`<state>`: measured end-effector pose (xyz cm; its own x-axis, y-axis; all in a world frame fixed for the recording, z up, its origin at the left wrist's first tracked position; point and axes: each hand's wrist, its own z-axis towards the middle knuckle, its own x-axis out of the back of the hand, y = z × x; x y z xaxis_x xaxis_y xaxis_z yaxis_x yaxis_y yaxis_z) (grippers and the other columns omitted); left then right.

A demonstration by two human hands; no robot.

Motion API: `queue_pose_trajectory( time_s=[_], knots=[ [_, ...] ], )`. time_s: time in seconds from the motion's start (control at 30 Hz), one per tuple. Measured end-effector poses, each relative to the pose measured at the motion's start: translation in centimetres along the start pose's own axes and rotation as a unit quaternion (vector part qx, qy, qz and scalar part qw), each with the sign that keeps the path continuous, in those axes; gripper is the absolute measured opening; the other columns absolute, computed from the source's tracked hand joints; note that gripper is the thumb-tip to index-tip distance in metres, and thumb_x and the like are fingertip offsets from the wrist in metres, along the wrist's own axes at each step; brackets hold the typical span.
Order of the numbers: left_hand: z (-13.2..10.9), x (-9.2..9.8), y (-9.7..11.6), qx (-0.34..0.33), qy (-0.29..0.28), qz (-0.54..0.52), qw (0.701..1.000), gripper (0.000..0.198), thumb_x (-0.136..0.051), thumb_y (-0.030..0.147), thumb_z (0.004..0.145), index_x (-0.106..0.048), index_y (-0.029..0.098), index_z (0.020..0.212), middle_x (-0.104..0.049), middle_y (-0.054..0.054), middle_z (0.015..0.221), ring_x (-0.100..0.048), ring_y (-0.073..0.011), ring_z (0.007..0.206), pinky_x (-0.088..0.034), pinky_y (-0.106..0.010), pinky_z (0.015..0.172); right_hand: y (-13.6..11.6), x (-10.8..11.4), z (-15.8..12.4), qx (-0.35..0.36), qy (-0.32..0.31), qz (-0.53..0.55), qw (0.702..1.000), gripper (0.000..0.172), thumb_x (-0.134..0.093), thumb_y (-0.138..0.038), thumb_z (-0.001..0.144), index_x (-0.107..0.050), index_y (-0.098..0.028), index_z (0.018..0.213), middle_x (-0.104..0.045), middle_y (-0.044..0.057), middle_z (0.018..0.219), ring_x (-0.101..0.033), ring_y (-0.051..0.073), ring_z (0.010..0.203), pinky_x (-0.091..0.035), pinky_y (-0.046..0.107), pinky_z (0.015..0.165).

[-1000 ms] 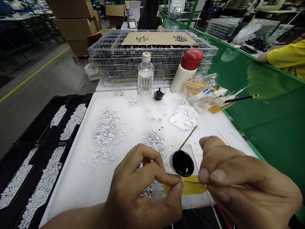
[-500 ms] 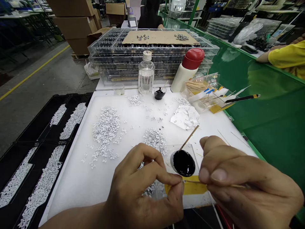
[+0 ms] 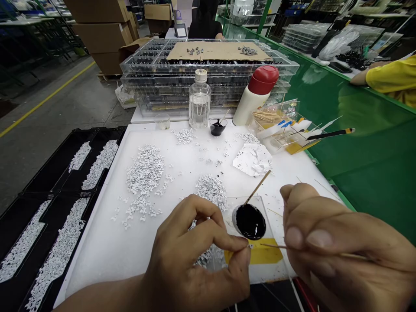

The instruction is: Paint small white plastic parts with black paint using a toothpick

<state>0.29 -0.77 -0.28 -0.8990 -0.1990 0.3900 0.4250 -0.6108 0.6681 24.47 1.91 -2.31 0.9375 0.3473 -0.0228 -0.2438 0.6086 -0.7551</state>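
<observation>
So, taking the dish of black liquid (image 3: 249, 222) as the landmark: a tiny pale piece (image 3: 250, 246) is pinched between thumb and forefinger of the left hand (image 3: 198, 253), right at the near edge of that dish, and it's mostly hidden by the fingertips. A thin stick (image 3: 271, 245) is gripped in the right hand (image 3: 344, 242), nearer than the dish and off to its right, with its tip pointed at the piece but a small gap left between them. The two hands are apart from each other, each clamped on its own item. Judging by the setup, fine touch-up of the piece with black seems to be the step in hand, though whether any black is on the stick's tip can't really be made out. For the next move, a steady pinch would be called for, plus either a light, exact touch of the tip or a re-dip if it's run dry. A thicker stick (image 3: 258, 187) is left leaning out of the dish's far side, a strip of yellow tape (image 3: 264, 256) is stuck down just nearer than it, and loose white pieces (image 3: 145, 171) are heaped on the bench (image 3: 120, 255) well to its left.
</observation>
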Motion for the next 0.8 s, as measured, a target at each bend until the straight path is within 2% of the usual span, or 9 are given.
queue_pose_trajectory(
  time_s=[0.2,0.3,0.47,0.8],
  knots=[
    [-0.1,0.0,0.3,0.002,-0.008,0.002,1.000,0.021,-0.077,0.001,0.095,-0.079,0.021,0.092,-0.072,0.003,0.093,-0.078,-0.0086,0.076,-0.063,-0.019,0.066,0.3,-0.1,0.6,0.008,0.015,-0.052,0.998,0.047,-0.085,0.003,0.112,-0.090,-0.023,0.151,-0.096,0.003,0.125,-0.085,0.021,0.104,-0.069,0.044,0.089],
    [0.0,0.0,0.3,0.006,-0.011,0.005,1.000,0.021,-0.077,0.001,0.096,-0.079,0.022,0.092,-0.072,0.003,0.093,-0.078,-0.0090,0.077,-0.063,-0.019,0.065,0.1,-0.4,1.0,-0.002,0.029,-0.064,0.998,0.042,-0.089,0.003,0.111,-0.092,-0.023,0.144,-0.095,0.000,0.125,-0.083,0.017,0.105,-0.069,0.039,0.087],
    [0.1,0.1,0.3,0.002,-0.015,0.003,1.000,0.022,-0.076,0.000,0.095,-0.079,0.022,0.094,-0.072,0.003,0.093,-0.079,-0.0097,0.077,-0.063,-0.020,0.065,-0.3,-0.6,1.3,-0.007,0.017,-0.080,0.997,0.035,-0.089,0.000,0.113,-0.091,-0.023,0.140,-0.095,-0.003,0.121,-0.082,0.013,0.102,-0.066,0.037,0.089],
    [0.1,0.2,0.1,0.002,-0.012,0.001,1.000,0.020,-0.077,0.001,0.095,-0.078,0.021,0.093,-0.072,0.003,0.092,-0.078,-0.0089,0.076,-0.064,-0.018,0.066,-0.3,-0.1,0.5,-0.001,0.018,-0.050,0.999,0.043,-0.085,0.002,0.114,-0.091,-0.023,0.148,-0.095,0.001,0.125,-0.081,0.019,0.105,-0.070,0.041,0.086]
  ],
)
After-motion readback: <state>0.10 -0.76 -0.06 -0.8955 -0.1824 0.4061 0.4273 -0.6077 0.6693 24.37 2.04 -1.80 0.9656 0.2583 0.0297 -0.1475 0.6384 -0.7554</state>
